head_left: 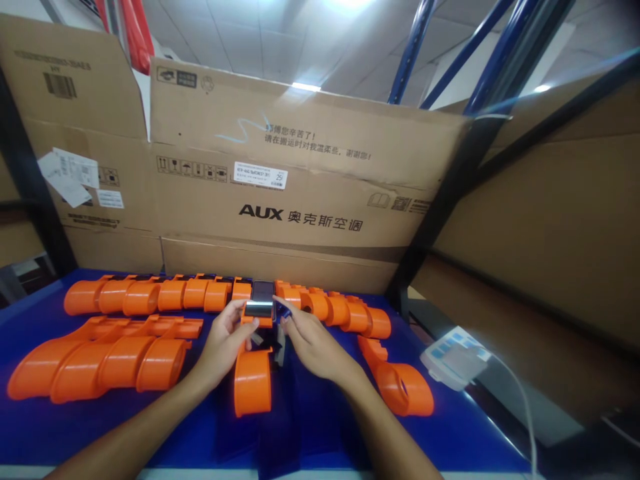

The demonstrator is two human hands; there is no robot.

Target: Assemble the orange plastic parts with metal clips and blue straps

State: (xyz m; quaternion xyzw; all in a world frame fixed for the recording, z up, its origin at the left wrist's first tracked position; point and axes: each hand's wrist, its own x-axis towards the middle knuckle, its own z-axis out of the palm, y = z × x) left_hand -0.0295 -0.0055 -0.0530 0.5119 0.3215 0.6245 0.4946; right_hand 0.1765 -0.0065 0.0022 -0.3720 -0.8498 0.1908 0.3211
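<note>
Blue smooth tabletop [460, 433], brown printed cardboard [320, 190] behind; my left hand [227, 341] clasps a rounded orange plastic tape dispenser [253, 381], right hand [314, 340] pinches a glossy dark-blue strip [283, 310].

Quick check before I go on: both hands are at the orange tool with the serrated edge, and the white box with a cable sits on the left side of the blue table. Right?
Not quite: the head view shows the white box on the right side. Both hands are at the orange tool, as you say.

Tape dispensers [141, 298] on table [465, 433], cardboard [315, 177] behind, corded device [456, 359] right
</note>
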